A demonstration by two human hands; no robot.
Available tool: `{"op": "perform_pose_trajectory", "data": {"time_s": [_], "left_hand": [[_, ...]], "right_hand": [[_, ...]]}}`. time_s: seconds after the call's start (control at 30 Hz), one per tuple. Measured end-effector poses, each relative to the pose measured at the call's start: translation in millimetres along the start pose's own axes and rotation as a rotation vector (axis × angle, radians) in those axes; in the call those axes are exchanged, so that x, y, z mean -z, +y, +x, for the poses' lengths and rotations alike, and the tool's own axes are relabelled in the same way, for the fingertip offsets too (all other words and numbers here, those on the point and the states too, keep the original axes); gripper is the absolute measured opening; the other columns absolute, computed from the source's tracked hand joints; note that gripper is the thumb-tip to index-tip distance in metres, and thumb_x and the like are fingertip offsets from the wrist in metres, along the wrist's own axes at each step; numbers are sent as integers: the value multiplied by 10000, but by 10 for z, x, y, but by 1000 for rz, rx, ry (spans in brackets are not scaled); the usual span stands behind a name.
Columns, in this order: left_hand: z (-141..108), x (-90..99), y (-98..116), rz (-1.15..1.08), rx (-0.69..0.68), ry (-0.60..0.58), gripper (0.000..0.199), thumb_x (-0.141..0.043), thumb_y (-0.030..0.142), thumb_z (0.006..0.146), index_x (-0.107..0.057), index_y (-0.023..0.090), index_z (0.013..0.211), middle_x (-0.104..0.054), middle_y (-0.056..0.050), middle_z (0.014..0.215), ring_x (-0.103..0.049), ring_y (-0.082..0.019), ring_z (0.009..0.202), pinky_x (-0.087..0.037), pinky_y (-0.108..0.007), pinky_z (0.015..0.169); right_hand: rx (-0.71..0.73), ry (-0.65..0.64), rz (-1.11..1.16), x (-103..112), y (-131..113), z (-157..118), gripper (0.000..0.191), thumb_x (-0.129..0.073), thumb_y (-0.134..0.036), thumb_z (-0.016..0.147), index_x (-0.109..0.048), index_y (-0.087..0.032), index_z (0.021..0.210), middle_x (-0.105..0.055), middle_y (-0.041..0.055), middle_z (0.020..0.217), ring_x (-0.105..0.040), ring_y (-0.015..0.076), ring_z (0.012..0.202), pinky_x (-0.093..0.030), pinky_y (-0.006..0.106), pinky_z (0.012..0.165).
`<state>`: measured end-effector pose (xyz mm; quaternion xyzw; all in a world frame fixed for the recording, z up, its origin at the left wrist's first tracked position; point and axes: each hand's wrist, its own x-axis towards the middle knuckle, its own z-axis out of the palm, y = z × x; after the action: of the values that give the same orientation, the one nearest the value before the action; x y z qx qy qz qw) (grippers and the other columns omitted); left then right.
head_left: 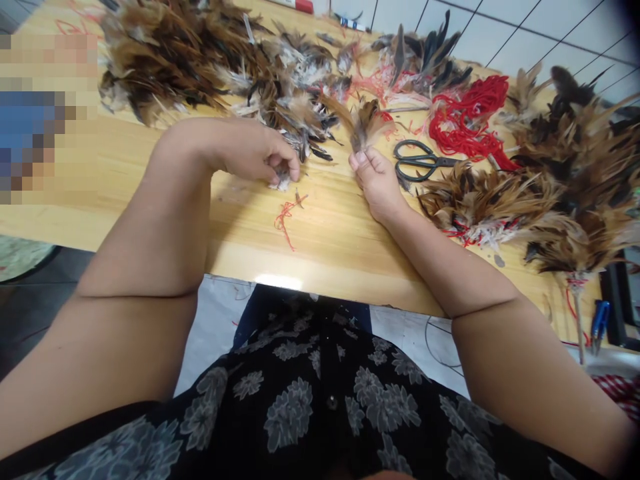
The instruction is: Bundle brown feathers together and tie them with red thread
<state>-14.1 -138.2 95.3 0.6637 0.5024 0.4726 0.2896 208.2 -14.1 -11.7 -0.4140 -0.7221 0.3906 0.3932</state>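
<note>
Hands sit apart over the desk (330,260): the right (377,180) pinches a small feather bunch (363,127) upright beside the black scissors (420,161); the left (277,160), fingers curled, touches white-based feathers (283,180).

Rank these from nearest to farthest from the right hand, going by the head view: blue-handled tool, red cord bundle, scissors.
1. Scissors: just to the right of the right hand.
2. Red cord bundle: farther right, beyond the scissors toward the tiled wall.
3. Blue-handled tool: far right, near the table's end.
</note>
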Motion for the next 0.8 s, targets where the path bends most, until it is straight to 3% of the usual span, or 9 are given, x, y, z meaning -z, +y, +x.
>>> {"op": "perform_pose_trajectory", "data": {"time_s": [0.07,0.17,0.2,0.3,0.33,0.4,0.5,0.67,0.8], "left_hand": [[82,-36,-37,0,12,-2,362,-862,635,1214,-919,315,1374,-831,-58,1055,-686,-360,1323,-559,-502,1317],[448,83,-296,19,15,-83,248,-932,544,1170,-918,304,1231,-790,-40,979,-671,-343,1247,-549,-490,1315],[597,160,-418,50,13,-168,199,-981,486,1118,-910,300,1132,-765,-31,927,-660,-334,1188,-547,-490,1311],[984,405,-767,273,-12,-571,242,-1060,284,906,-838,292,812,-706,-21,818,-610,-308,991,-534,-515,1304],[1067,460,-851,307,-45,-586,218,-1037,214,869,-845,303,814,-715,-26,851,-616,-318,1022,-524,-518,1330],[1148,492,-950,302,-98,-515,298,-983,101,817,-802,339,808,-762,-39,958,-643,-341,1115,-497,-516,1387],[1112,371,-964,216,-74,-376,403,-976,58,818,-713,363,838,-797,-28,1040,-676,-353,1199,-503,-507,1405],[945,96,-880,150,-2,-343,412,-1041,122,854,-712,363,913,-752,11,878,-692,-330,998,-591,-480,1233],[866,-11,-815,58,-31,-307,329,-1067,244,908,-766,373,937,-759,-10,876,-732,-365,1077,-604,-499,1240]], "right_hand": [[7,-5,-12,-4,4,-9,777,-392,-960,1264,-595,-276,956,-688,51,1007,-767,237,1107,-742,492,1141],[6,-6,-3,-14,-6,-14,780,-399,-971,1256,-590,-280,949,-690,54,1002,-759,242,1094,-740,499,1133],[-3,-2,-2,-18,-12,-14,778,-408,-973,1253,-589,-281,946,-685,52,990,-760,245,1090,-741,505,1132],[-28,12,-12,-31,-24,-5,761,-442,-954,1259,-597,-277,945,-671,47,958,-767,254,1081,-747,521,1128],[-29,16,-16,-34,-24,-2,755,-449,-941,1265,-603,-273,947,-669,45,954,-768,254,1078,-748,524,1128],[-26,15,-20,-37,-14,3,748,-446,-921,1276,-614,-266,956,-663,43,959,-769,250,1077,-748,518,1129],[-13,-2,-20,-34,10,1,761,-422,-940,1270,-622,-263,983,-657,42,996,-767,243,1097,-740,493,1122],[-8,14,-33,-23,32,-8,754,-401,-926,1280,-636,-264,1003,-668,48,1012,-763,250,1108,-725,486,1119],[-12,24,-72,-8,29,-4,666,-445,-817,1319,-670,-267,1019,-689,40,999,-757,255,1081,-716,490,1124]]}}
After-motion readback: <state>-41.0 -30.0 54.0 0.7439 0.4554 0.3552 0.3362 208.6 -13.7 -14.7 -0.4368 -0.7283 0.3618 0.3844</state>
